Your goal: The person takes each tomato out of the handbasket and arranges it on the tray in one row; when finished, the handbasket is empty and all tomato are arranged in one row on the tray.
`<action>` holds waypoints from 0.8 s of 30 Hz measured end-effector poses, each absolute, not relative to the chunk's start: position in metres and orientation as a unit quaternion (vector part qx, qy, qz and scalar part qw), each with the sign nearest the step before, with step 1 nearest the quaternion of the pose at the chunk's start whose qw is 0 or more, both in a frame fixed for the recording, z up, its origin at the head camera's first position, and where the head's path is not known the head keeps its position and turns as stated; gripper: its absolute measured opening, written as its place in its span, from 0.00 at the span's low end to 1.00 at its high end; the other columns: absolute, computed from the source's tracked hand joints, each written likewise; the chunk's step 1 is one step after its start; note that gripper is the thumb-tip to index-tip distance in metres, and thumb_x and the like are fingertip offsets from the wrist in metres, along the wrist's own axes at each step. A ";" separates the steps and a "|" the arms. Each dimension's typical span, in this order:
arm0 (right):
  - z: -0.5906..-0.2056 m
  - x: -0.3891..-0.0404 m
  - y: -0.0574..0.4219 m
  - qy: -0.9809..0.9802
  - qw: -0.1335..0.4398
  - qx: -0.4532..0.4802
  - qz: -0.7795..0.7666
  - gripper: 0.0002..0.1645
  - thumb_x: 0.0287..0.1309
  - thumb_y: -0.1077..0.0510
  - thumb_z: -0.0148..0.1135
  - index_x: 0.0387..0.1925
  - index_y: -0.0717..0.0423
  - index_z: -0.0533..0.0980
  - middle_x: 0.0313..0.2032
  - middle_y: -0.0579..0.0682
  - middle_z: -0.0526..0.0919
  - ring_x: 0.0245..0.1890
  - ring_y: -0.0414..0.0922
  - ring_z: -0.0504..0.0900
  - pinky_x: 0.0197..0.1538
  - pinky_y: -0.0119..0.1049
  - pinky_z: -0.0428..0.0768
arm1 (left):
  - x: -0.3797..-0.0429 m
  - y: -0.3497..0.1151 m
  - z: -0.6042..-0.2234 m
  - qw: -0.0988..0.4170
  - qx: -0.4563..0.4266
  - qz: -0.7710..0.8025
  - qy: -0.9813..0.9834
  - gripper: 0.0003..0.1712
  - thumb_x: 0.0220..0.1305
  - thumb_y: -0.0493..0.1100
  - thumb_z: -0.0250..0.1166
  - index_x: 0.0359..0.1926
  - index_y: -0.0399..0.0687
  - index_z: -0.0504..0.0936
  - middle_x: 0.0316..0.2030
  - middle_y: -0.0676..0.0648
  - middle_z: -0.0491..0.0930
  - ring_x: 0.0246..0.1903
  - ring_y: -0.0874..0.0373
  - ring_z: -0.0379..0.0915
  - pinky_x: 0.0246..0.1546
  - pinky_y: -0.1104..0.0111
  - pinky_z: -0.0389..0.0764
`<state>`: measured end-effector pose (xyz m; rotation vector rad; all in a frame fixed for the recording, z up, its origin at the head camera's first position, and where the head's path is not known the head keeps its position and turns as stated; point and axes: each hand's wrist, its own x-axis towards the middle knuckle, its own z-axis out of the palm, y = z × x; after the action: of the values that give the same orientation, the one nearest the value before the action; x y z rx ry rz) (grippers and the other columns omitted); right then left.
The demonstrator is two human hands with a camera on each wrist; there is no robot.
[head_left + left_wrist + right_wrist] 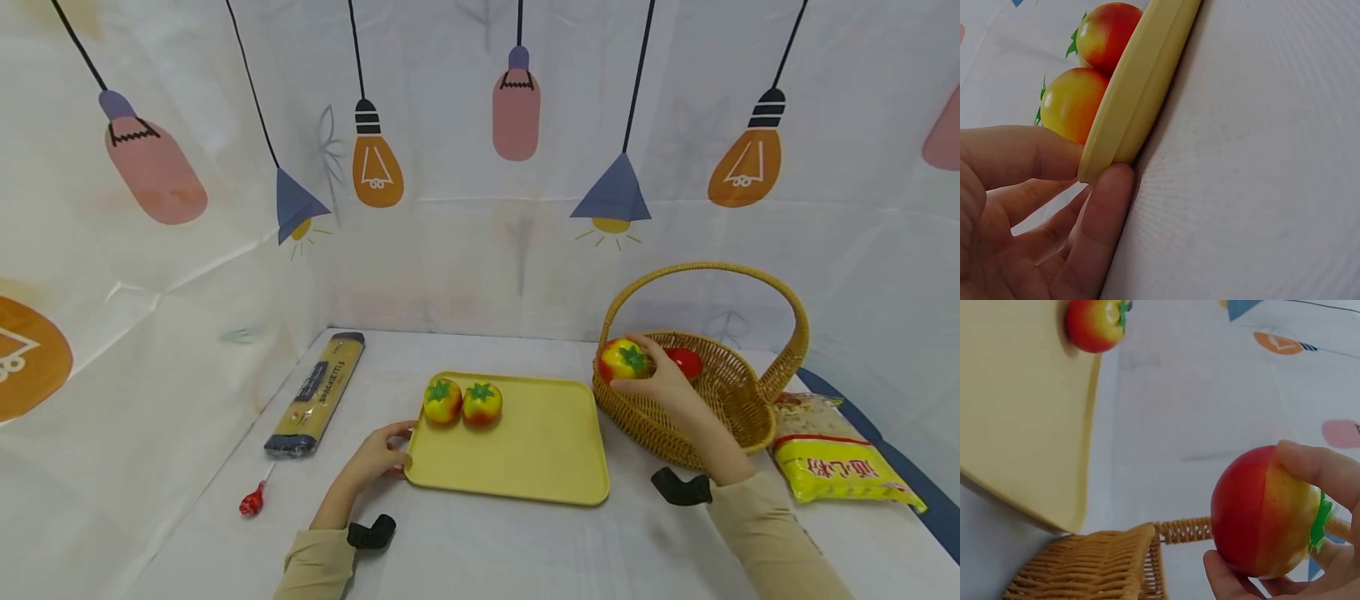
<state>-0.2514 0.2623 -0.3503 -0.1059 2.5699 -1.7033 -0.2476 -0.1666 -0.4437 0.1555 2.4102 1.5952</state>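
My right hand [663, 385] grips a red-and-yellow toy tomato [621, 360] with a green leafy top, over the left rim of the wicker basket [731, 396]. In the right wrist view the thumb and fingers curl round this tomato [1260, 512], above the basket's edge. A yellow tray [540, 446] lies on the white table, its left rim pinched by my left hand [378, 454]. Two similar toy tomatoes, one on the left [442, 401] and one beside it [482, 404], sit in the tray's far left corner. Inside the basket lies a red round thing [686, 363].
A pack of spaghetti [318, 392] lies left of the tray, with a red-wrapped lollipop [252, 501] nearer me. Right of the basket is a yellow bag of pasta [840, 458]. The basket's tall handle [705, 267] arches up; a printed curtain [465, 275] hangs behind.
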 end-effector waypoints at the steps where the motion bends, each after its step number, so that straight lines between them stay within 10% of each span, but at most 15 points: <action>1: -0.350 -0.251 0.261 0.834 0.028 -0.036 -0.551 0.55 0.51 0.54 0.66 0.72 0.52 0.43 0.65 0.66 0.50 0.58 0.60 0.61 0.60 0.51 0.65 | -0.250 -0.168 -0.448 0.122 0.051 0.546 0.827 0.36 0.44 0.27 0.61 0.60 0.34 0.69 0.52 0.35 0.70 0.30 0.55 0.70 0.28 0.63 0.82; 24: -0.353 -0.253 0.244 0.827 0.025 -0.064 -0.558 0.51 0.50 0.60 0.65 0.70 0.57 0.47 0.62 0.65 0.56 0.53 0.56 0.64 0.51 0.34 0.72 | -0.264 -0.175 -0.474 0.123 0.046 0.546 0.827 0.37 0.44 0.29 0.63 0.60 0.39 0.69 0.54 0.36 0.69 0.32 0.54 0.70 0.27 0.66 0.82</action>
<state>-0.2528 0.2435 -0.3527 -0.1984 2.5584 -1.7243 -0.2642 -0.1748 -0.4742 0.1344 2.4130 1.5926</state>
